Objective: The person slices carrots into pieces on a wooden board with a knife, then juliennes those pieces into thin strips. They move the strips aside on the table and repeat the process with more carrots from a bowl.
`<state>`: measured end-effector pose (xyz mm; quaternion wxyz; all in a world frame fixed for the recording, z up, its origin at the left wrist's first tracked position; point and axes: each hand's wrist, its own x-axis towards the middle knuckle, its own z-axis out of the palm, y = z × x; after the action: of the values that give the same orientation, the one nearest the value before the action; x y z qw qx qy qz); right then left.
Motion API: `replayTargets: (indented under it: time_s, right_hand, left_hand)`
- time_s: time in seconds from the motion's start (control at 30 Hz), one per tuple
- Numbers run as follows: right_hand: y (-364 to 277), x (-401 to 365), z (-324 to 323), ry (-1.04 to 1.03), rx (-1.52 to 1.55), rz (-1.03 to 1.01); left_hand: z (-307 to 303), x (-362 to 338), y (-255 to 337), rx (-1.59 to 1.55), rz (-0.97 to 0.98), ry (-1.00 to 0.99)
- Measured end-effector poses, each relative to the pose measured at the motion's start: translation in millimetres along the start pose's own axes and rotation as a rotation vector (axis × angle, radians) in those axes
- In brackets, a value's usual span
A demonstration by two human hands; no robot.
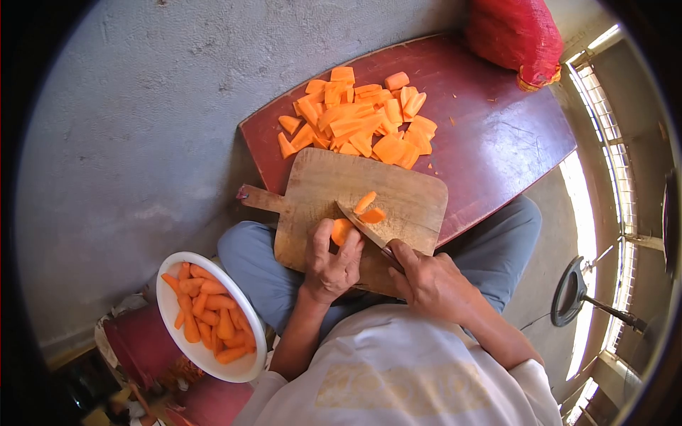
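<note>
On the wooden cutting board (312, 184) my left hand (332, 266) pinches a piece of carrot (340, 231), fingers curled around it. My right hand (431, 280) grips a knife (364, 226) by its handle, and the blade lies slanted right beside the held carrot. Two cut carrot slices (372, 215) rest on the board just past the blade. Beyond the board's far edge a pile of cut carrot pieces (355, 121) is heaped on the dark red table.
A white basin (164, 302) of peeled whole carrots stands at the lower left. The dark red table (511, 135) carries a red mesh sack (515, 39) at its far right corner. A grey wall (142, 106) borders the left; a black round-rimmed object (568, 291) stands at right.
</note>
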<state>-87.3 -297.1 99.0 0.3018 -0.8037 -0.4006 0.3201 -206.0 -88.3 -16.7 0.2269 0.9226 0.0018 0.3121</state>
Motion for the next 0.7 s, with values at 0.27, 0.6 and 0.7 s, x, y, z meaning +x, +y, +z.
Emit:
replayTargets:
  time_s: [0.27,0.6,0.7]
  right_hand:
    - [-18,-29,-27,0.011,0.115,-0.025]
    - [-32,-39,-39,-0.015,0.083,0.012]
    - [-36,-33,-41,-0.035,0.083,0.028]
  left_hand:
    - [2,-13,-4,-0.007,-0.025,0.003]
    - [-1,-10,-3,-0.019,-0.040,-0.021]
    - [0,-10,-1,-0.024,-0.037,0.000]
